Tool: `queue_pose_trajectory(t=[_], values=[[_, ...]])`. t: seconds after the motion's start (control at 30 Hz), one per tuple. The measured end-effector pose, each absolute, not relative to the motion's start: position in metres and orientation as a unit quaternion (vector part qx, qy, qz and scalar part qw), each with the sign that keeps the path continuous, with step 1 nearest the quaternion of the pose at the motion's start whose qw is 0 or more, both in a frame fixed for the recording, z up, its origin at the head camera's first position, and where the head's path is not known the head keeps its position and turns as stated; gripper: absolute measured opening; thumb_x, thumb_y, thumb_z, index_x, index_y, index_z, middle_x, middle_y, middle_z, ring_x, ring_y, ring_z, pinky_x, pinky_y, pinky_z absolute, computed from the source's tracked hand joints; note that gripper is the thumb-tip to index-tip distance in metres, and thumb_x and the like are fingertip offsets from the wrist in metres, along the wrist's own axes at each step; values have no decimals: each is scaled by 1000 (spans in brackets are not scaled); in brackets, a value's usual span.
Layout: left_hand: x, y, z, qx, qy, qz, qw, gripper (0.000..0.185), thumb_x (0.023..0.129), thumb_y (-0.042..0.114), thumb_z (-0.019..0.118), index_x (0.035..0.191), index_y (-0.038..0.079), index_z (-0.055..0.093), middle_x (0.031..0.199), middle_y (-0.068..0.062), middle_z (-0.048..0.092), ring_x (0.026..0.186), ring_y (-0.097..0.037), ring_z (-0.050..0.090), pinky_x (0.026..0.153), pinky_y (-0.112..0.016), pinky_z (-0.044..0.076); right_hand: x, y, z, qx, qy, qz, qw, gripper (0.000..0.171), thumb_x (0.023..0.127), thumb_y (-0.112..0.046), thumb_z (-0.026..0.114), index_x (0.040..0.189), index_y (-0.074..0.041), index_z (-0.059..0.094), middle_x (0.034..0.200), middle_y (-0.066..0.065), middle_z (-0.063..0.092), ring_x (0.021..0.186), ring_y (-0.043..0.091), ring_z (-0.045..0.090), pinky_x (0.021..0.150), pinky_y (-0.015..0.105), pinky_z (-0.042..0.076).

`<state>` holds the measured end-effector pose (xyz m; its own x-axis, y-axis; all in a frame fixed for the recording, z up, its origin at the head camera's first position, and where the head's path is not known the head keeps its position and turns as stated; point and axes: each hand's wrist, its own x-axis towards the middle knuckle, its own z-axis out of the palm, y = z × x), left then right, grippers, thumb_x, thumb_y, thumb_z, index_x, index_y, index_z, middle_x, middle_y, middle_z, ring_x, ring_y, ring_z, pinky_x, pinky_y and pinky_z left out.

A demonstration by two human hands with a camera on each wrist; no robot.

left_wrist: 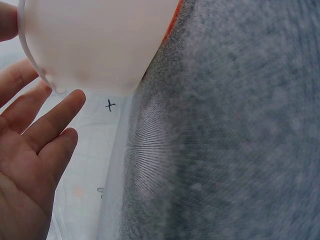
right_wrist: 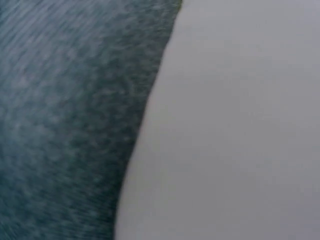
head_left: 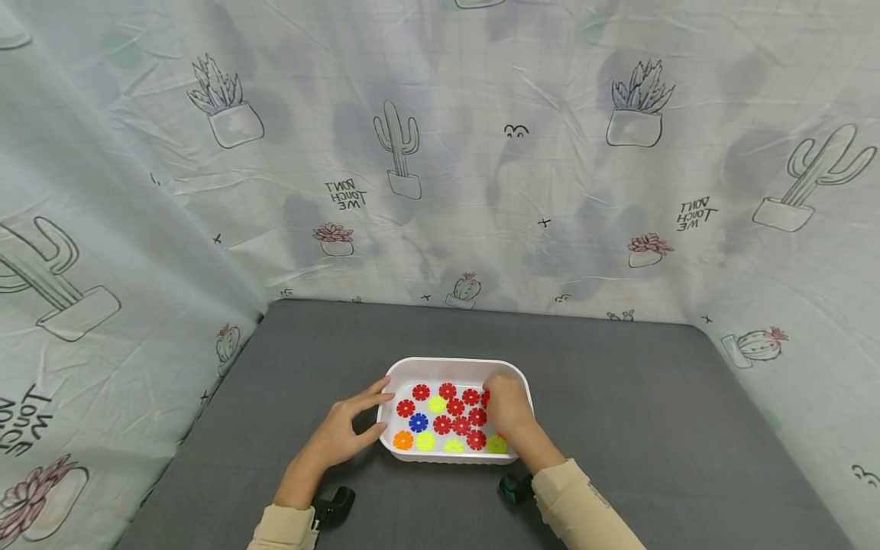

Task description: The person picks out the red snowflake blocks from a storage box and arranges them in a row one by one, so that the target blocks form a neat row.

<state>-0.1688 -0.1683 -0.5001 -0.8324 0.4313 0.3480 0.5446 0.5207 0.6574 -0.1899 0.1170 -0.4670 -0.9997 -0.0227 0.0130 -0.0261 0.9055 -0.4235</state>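
A white tray stands on the grey table and holds several flat, notched interlocking discs. Many are red discs; a blue disc, an orange disc and several yellow discs lie among them. My left hand rests at the tray's left rim, its fingers extended and spread. The left wrist view shows fingertips right at the rim of the tray. My right hand reaches down inside the tray's right end; its fingertips are hidden. The tray's pale wall fills much of the right wrist view.
Grey cloth covers the table. A white curtain printed with cacti hangs behind it and along both sides. Dark wrist-worn devices sit beneath the left wrist and right wrist.
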Motion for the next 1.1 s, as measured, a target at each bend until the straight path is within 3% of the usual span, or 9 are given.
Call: queue_pose_trajectory(t=[0.27, 0.63, 0.97, 1.1], values=[[-168, -168, -499, -282, -868, -402, 74, 44, 78, 17, 67, 121, 12, 57, 139, 1, 41, 124, -20, 44, 93, -49, 41, -188, 122, -458, 4, -964, 265, 10, 24, 76, 2, 64, 99, -5, 69, 94, 11, 67, 78, 19, 58, 75, 35, 53], [-170, -168, -499, -284, -865, -407, 73, 44, 78, 17, 67, 121, 11, 57, 140, 1, 40, 124, -20, 44, 93, -50, 41, -191, 143, -442, 8, -938, 345, 25, 25, 80, -2, 61, 102, -8, 68, 90, 7, 68, 75, 16, 61, 67, 30, 54], [-168, -168, -498, -285, -865, -408, 67, 43, 79, 19, 66, 120, 10, 57, 139, -1, 41, 124, -20, 44, 93, -50, 41, -188, 173, -441, 3, -891, 452, 26, 28, 80, -5, 63, 107, -13, 65, 99, 6, 65, 91, 21, 60, 76, 36, 52], [-168, -167, -498, -284, -865, -408, 69, 43, 78, 18, 67, 120, 11, 57, 139, 0, 41, 124, -21, 44, 93, -51, 41, -189, 186, -443, 0, -874, 485, 29, 30, 80, -4, 63, 110, -10, 64, 102, 9, 63, 93, 22, 58, 75, 32, 52]])
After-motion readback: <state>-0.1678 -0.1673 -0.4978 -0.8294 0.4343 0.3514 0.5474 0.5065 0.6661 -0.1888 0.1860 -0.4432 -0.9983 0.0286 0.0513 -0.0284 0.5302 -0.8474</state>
